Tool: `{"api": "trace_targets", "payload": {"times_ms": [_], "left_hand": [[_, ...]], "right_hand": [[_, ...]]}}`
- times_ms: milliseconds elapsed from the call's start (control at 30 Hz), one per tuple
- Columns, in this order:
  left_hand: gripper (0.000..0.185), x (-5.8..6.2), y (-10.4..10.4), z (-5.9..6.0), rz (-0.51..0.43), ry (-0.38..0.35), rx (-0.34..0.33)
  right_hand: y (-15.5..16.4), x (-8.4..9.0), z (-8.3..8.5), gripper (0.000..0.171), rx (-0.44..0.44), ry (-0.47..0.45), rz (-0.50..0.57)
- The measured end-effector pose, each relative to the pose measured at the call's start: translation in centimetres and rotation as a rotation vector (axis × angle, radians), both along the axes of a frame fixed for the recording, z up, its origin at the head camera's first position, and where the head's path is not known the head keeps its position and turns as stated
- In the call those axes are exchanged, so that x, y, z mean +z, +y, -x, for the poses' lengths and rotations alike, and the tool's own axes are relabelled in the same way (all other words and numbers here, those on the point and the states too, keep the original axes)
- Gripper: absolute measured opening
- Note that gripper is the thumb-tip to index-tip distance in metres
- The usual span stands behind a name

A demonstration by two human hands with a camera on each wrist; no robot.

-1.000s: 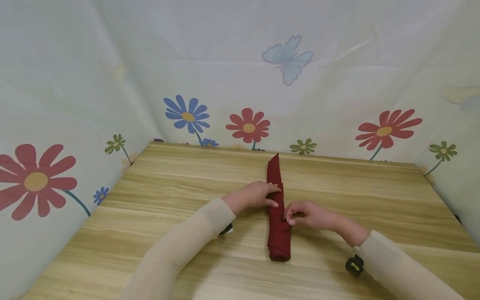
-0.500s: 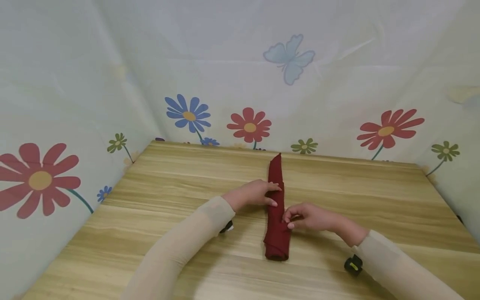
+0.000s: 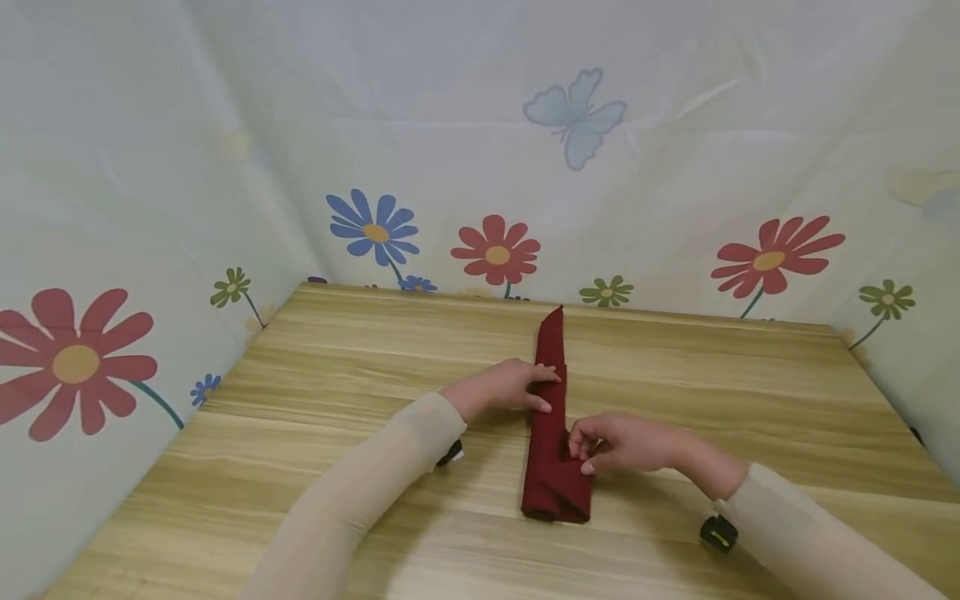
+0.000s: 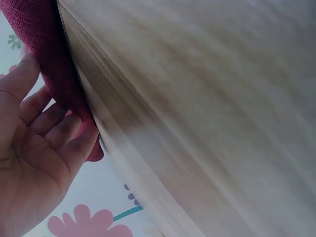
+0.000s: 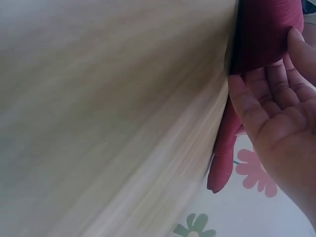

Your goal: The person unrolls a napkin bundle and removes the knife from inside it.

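A dark red cloth [image 3: 551,342], rolled into a long narrow strip, lies on the wooden table [image 3: 337,400] and points away from me. My left hand [image 3: 542,390] rests on its middle from the left, fingers nearly straight against the fabric [image 4: 49,59]. My right hand [image 3: 581,450] comes in from the right and pinches a fold near the strip's near end, fingers curled. That near end [image 3: 557,496] spreads wider than the rest. In the right wrist view my thumb and fingers [image 5: 256,98] touch the red cloth [image 5: 266,29].
A pale sheet printed with flowers and a butterfly [image 3: 495,250] walls the table at the back, left and right. Small black wrist-worn devices [image 3: 716,533] sit under both forearms. Bare wood lies on either side of the cloth.
The right hand has slid slightly nearer and to the right, pulling the fabric. The cloth's near end has opened wider. The left hand has stayed in place.
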State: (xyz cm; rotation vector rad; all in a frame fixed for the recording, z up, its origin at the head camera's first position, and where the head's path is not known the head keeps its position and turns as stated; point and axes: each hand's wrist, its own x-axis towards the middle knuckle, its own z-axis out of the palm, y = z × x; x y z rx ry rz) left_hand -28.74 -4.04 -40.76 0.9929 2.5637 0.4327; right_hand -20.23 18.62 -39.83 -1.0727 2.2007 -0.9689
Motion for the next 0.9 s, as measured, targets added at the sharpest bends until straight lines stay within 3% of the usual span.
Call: {"api": "trace_targets", "payload": {"times_ms": [167,433,767,900], "left_hand": [[0.058,0.0,0.1,0.0,0.014,-0.004,0.005],[0.058,0.0,0.1,0.0,0.034,0.000,0.011],[0.058,-0.2,-0.1,0.0,0.027,-0.018,0.016],[0.058,-0.4,-0.1,0.1,0.020,-0.023,0.015]], "right_hand": [[0.7,0.0,-0.7,0.010,0.014,0.036,-0.050],[1.9,0.9,-1.4,0.010,0.052,0.031,-0.004],[3.6,1.6,-2.8,0.003,0.018,0.023,-0.050],[4.2,1.4,-3.3,0.008,0.016,0.040,-0.047]]}}
